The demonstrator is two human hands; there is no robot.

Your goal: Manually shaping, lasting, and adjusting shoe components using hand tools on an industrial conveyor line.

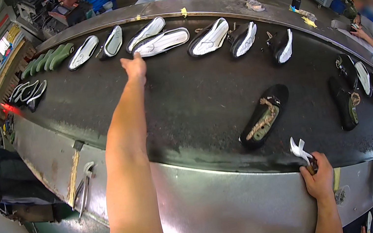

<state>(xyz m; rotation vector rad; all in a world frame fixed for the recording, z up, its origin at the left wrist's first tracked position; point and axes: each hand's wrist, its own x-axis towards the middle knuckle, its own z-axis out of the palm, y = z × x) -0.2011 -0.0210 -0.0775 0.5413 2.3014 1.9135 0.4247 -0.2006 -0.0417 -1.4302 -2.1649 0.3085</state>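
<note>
My left arm stretches far across the dark belt [182, 92]. My left hand [135, 70] has its fingers apart at the left end of a dark shoe upper with white lining [161, 43], and its fingertips seem to touch the edge. Another white-lined upper [146, 31] lies just behind it. At the near edge my right hand [318, 175] is closed around lasting pincers [299, 149], whose silver head points up and away. Ahead of that hand lies a black shoe [266, 117] with a tan cord over its greenish inside.
More white-lined uppers [209, 37] line the belt's far side. Green shoe-shaped forms [58, 56] stand at far left, black shoes [344, 103] at right. A second two-handled tool [84, 187] rests on the metal ledge [202, 203]. People sit beyond the belt.
</note>
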